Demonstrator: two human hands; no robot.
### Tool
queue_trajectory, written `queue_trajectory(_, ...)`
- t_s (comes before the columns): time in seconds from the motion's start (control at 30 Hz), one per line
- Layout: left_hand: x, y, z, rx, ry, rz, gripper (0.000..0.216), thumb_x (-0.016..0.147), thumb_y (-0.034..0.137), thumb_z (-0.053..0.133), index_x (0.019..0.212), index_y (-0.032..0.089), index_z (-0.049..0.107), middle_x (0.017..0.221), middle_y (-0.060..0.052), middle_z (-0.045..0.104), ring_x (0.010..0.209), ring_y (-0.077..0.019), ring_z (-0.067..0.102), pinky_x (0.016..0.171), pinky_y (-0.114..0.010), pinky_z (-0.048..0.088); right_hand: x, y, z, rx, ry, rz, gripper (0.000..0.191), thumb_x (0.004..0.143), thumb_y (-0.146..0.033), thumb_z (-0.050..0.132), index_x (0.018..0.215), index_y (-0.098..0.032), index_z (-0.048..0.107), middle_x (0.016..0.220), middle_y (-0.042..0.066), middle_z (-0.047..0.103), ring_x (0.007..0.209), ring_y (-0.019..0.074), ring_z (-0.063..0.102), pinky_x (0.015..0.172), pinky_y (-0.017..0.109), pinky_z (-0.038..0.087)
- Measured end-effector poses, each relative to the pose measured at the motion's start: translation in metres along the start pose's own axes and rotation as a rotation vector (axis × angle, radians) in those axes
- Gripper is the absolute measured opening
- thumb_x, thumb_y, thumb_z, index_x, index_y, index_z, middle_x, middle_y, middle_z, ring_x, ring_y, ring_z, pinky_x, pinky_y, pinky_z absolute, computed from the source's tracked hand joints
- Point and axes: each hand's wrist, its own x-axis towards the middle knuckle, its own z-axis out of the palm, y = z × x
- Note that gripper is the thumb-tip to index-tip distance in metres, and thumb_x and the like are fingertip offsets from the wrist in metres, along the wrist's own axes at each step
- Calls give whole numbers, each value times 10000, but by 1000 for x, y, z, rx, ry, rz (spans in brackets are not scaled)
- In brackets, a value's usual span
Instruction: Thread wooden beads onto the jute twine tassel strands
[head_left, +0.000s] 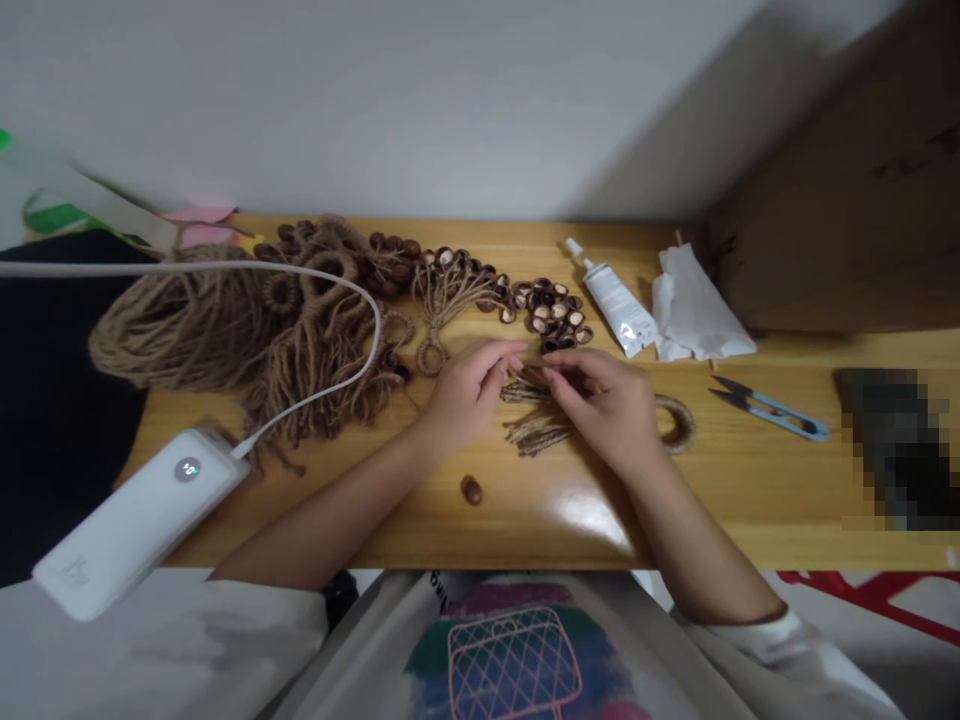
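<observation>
- Frayed twine strands (536, 435) lie on the wooden table (750, 500), in front of the person, partly beneath the right hand (607, 400).
- That hand's thumb and forefinger nearly meet; whether they pinch anything, I cannot tell.
- The left hand (472, 385) faces it, fingers bent together, tips near the right's; its grasp cannot be told either.
- A twine-wrapped ring (679, 423) shows beyond the right wrist; the hand hides any join with the strands.
- Brown half shells (555, 310) cluster just beyond the hands; one round nut (472, 490) sits nearer the person.
- Farther right, a white tube (619, 308) bears print too small to read, beside a white packet (701, 305) and blue-handled snips (772, 408).
- The cardboard box (847, 200) carries dark, illegible marks.
- At left, a white power bank (142, 525) has a lit display and faint, unreadable lettering.
- Black letters on the shirt (517, 660) read "ing".
</observation>
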Motion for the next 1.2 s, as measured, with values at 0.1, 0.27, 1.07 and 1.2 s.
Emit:
queue_trajectory(0.1, 0, 0, 0, -27, 1, -19, 219, 892, 131, 451, 996, 168, 639, 875, -39, 698, 818, -128, 638, 771, -277, 513, 2, 0, -7, -26, -2, -13, 111, 835, -200, 594, 879, -193, 695, 816, 32, 718, 686, 165, 651, 644, 286, 525)
queue_trajectory(0.27, 4, -4, 2, -59, 9, -31, 205, 879, 121, 455, 965, 165, 636, 926, -40, 691, 868, -137, 635, 821, -299, 507, -18, -31, -7, -94, -36, -222, 156, 903, -253, 537, 975, -219, 671, 927, 61, 711, 866, 211, 651, 791, 363, 513)
queue_trajectory(1.07, 6, -15, 10, -265, 101, -14, 266, 758, -39, 427, 780, 147, 615, 761, -1, 652, 743, -96, 622, 752, -251, 482, -102, -57, 29, -205, -493, -438, 200, 900, -249, 569, 998, -98, 657, 894, 108, 645, 817, 229, 565, 738, 365, 513)
queue_trajectory(1.2, 8, -18, 12, -265, 93, -3, 283, 746, -58, 424, 773, 150, 614, 743, 9, 642, 760, -99, 622, 782, -260, 478, -115, -54, 26, -206, -441, -427, 254, 908, -302, 559, 1034, -97, 643, 944, 125, 639, 845, 239, 557, 740, 378, 503)
